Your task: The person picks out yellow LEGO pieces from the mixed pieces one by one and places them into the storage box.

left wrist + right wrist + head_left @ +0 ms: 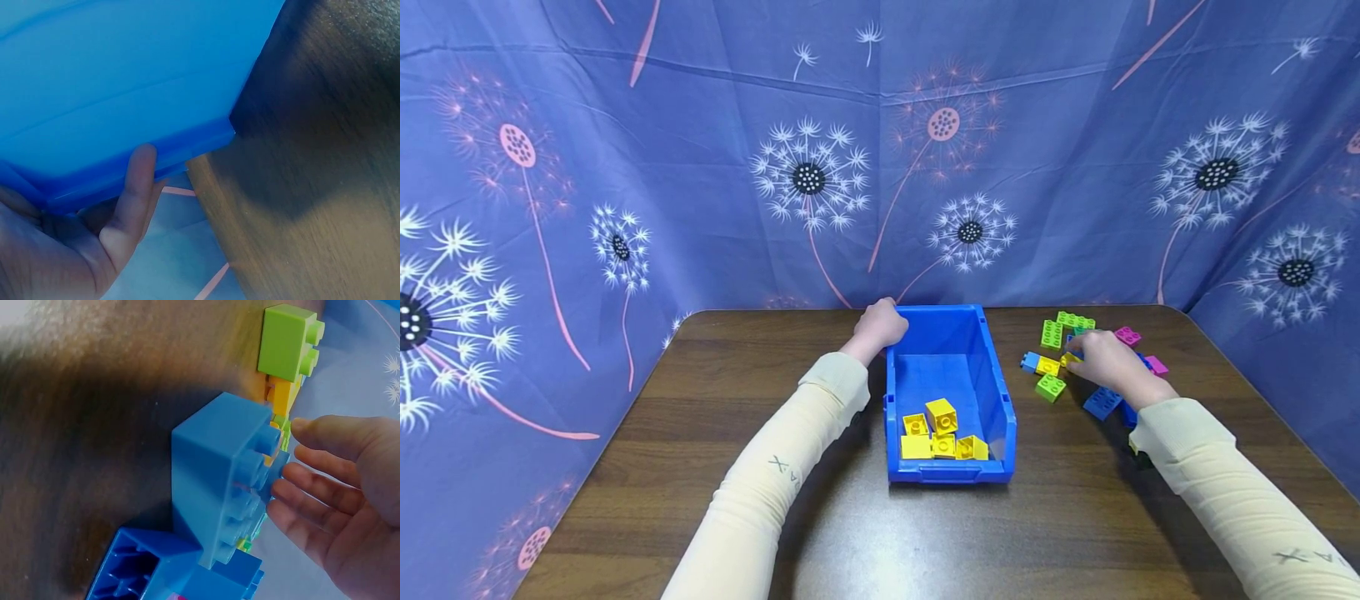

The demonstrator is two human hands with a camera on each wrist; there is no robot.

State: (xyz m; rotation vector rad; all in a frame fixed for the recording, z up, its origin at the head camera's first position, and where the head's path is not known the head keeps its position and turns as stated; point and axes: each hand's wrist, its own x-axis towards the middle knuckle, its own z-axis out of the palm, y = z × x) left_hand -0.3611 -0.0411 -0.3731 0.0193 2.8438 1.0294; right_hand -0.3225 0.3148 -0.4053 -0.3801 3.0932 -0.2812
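A blue plastic bin stands mid-table with several yellow bricks at its front end. At the bin's back left corner my left hand grips the rim, one digit lying over the edge in the left wrist view. My right hand is over a spread of toy bricks on the right, its fingertips by a yellow brick. Thumb and fingers are apart and loosely bent in the right wrist view, with no brick visible between them. A light blue brick appears large before the hand there.
Around the right hand lie lime green bricks, a blue and a yellow brick end to end, pink bricks and darker blue ones. A patterned blue cloth hangs behind the wooden table.
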